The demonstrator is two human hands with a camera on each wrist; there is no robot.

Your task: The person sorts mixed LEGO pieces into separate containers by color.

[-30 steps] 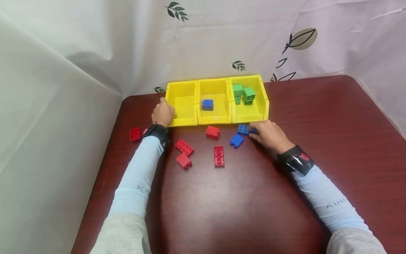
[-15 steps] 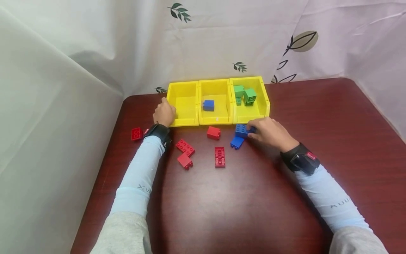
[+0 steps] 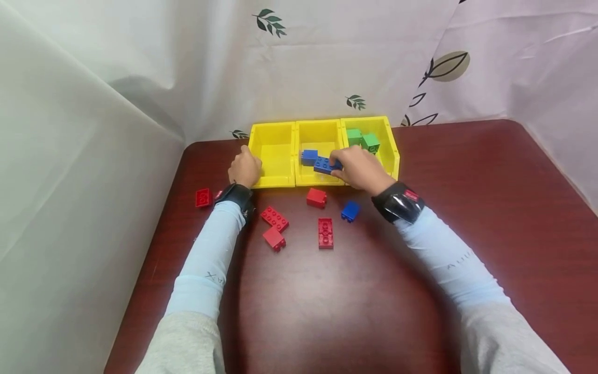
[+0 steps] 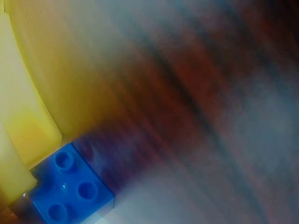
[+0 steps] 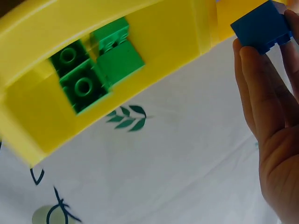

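Head view: near centre, a blue building brick (image 3: pixel 322 165) was pinched by the right hand (image 3: pixel 358 167) over the middle yellow bin (image 3: pixel 314 181); the left bin (image 3: pixel 276 182) was gripped by the left hand (image 3: pixel 245 167). Left wrist: a studded blue brick (image 4: pixel 74 182) was seen lower left. Right wrist: green bricks (image 5: pixel 120 63) were shown upper left.

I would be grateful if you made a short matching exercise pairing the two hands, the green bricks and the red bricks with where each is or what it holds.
Column one
1. Left hand
2. Green bricks
3. Right hand
4. Red bricks

Column two
A. Holding a blue brick
B. Lying on the table
C. At the side of the leftmost yellow bin
D. Inside the rightmost yellow bin

Pairs: 1-C, 2-D, 3-A, 4-B
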